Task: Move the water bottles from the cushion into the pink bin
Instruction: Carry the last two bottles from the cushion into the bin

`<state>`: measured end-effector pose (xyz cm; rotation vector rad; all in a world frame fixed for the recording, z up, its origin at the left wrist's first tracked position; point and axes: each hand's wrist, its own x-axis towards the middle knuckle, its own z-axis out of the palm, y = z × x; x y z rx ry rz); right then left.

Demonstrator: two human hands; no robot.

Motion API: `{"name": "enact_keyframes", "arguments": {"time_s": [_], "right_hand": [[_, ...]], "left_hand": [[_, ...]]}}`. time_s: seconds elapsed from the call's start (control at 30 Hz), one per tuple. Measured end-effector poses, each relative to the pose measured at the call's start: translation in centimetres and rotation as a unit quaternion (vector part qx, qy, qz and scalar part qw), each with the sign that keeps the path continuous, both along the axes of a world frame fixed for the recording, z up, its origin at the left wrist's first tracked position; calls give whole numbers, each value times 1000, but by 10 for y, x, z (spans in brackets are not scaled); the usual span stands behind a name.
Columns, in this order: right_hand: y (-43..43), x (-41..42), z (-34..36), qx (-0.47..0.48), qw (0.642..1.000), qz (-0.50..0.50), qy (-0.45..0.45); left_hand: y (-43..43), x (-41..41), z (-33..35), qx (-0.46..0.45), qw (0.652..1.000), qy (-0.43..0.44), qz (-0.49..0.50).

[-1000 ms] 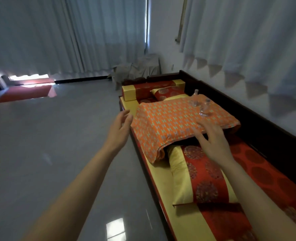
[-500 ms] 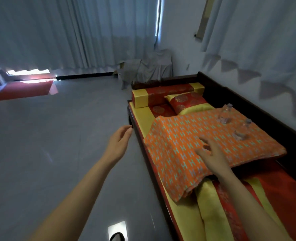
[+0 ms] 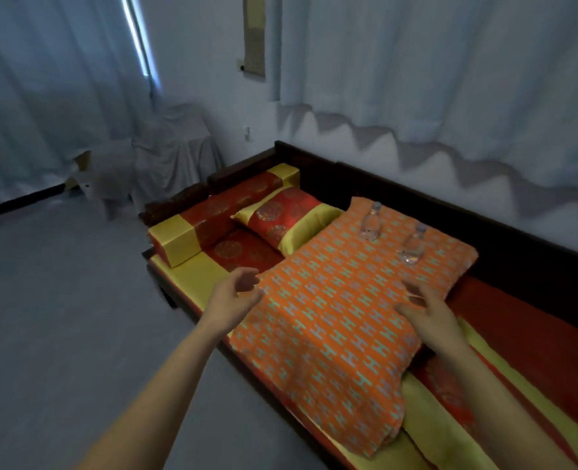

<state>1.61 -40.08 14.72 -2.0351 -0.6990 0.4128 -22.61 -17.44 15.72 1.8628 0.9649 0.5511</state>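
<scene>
While both hands are empty, this is how it stands from beside the daybed:

Daybed (image 3: 518, 317): runs along the wall, carrying everything.
Orange cushion (image 3: 342, 320): lies flat, so it serves as a stand.
Water bottles: far bottle (image 3: 370, 223) and near bottle (image 3: 413, 247) stand upright at its wall-side end.
Left hand (image 3: 233, 296), right hand (image 3: 426, 310): fingers apart, short of the bottles, likely reaching.
Pink bin: not in sight.

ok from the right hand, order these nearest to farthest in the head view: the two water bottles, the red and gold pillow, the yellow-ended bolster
From the right hand:
1. Nearer water bottle, just beyond the hand, on the orange cushion.
2. Farther water bottle, up and left on the same cushion.
3. Red and gold pillow, left of the cushion.
4. Yellow-ended bolster, at the far left end.
</scene>
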Motion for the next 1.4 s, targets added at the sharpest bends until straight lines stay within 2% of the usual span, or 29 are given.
{"name": "enact_keyframes", "arguments": {"time_s": [0.17, 0.3, 0.47, 0.57, 0.77, 0.93, 1.1, 1.2, 1.4], "right_hand": [[2, 53, -16, -10, 997, -77, 10], [21, 97, -31, -8, 993, -118, 17], [73, 154, -48, 2, 987, -159, 35], [100, 182, -62, -11, 981, -184, 55], [139, 248, -101, -34, 963, -254, 88], [170, 287, -134, -83, 946, -292, 114], [193, 328, -171, -80, 935, -340, 63], [200, 340, -181, -68, 921, -378, 67], [205, 364, -194, -56, 913, -404, 31]], "left_hand": [[43, 75, -11, 25, 997, -5, -79], [79, 132, -13, 41, 995, 13, -89], [140, 199, -9, 81, 992, -17, -93], [169, 241, -32, 44, 993, -10, -111], [198, 365, -81, -40, 972, 15, -230], [210, 462, -135, -59, 954, 57, -290], [218, 538, -179, -55, 928, 117, -349], [222, 565, -202, -48, 918, 116, -377], [219, 598, -225, -96, 904, 97, -405]]}}
